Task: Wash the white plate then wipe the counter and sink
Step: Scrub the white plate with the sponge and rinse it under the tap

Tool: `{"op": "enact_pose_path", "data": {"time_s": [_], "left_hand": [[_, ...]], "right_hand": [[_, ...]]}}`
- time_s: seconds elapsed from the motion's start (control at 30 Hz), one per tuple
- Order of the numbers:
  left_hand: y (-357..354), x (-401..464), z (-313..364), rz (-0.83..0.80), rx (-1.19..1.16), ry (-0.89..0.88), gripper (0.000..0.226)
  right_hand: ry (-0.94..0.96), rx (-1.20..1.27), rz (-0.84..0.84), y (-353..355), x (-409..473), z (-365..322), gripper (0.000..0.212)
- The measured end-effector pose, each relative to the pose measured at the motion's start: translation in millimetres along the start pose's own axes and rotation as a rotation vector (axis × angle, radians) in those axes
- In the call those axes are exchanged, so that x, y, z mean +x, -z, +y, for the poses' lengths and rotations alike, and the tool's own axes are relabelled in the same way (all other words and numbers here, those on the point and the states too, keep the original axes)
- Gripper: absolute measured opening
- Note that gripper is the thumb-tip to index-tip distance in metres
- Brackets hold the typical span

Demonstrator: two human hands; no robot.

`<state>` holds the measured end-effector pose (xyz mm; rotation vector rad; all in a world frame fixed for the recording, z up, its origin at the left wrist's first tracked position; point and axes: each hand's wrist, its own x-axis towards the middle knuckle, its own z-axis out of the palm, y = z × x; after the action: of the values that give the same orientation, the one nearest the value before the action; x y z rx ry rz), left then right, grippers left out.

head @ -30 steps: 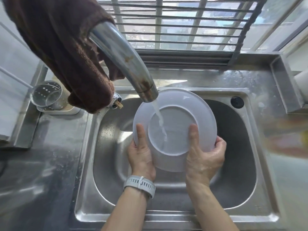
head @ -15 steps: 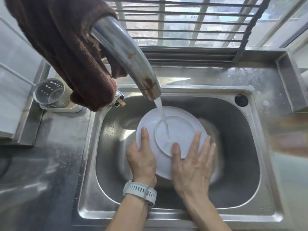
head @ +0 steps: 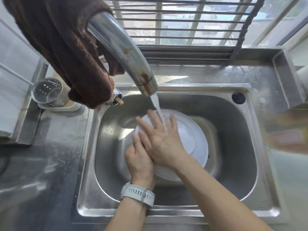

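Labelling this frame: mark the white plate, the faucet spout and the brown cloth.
white plate (head: 191, 135), head view: bare underside, right of the hands.
faucet spout (head: 123, 52), head view: middle of the curved metal tube.
brown cloth (head: 66, 47), head view: middle of the fabric draped over the faucet.

A dark brown towel (head: 63, 47) hangs draped over the neck of a chrome faucet (head: 123, 54), whose spout shows rusty spots near the tip. Water (head: 157, 107) runs from it in a thin white stream. At the far left, a clear perforated cup (head: 47, 90) sits in a white holder (head: 58, 106) against the wall. Behind it all, a window with horizontal metal bars (head: 183, 22) lets in daylight. A round black plug (head: 238, 98) sits in the far right corner of the steel rim. A grey-white watch (head: 137, 194) circles one wrist.
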<state>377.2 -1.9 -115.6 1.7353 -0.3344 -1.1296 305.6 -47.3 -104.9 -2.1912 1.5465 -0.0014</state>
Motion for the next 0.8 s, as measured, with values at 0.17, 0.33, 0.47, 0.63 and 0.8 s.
{"op": "enact_pose_path", "data": {"time_s": [0.17,0.33,0.47,0.63,0.8], "left_hand": [[14.8,12.3,6.7,0.019,-0.058,0.143,0.050],[22.4,20.9,23.3,-0.011,-0.066,0.142,0.040],[24.5,10.7,37.3,-0.158,-0.052,0.109,0.039],[37.0,13.4,48.1,-0.191,-0.039,0.010,0.058],[39.2,23.4,37.8,-0.091,0.465,-0.027,0.022]], "right_hand": [[0.314,0.023,0.009,-3.8,-48.0,18.7,0.056],[0.370,-0.033,0.074,11.9,-80.7,61.7,0.077],[0.280,0.121,0.370,8.3,-69.4,79.8,0.075],[0.152,0.415,0.371,13.5,-60.1,73.4,0.034],[-0.285,0.924,0.237,16.4,-68.6,70.2,0.018]]}}
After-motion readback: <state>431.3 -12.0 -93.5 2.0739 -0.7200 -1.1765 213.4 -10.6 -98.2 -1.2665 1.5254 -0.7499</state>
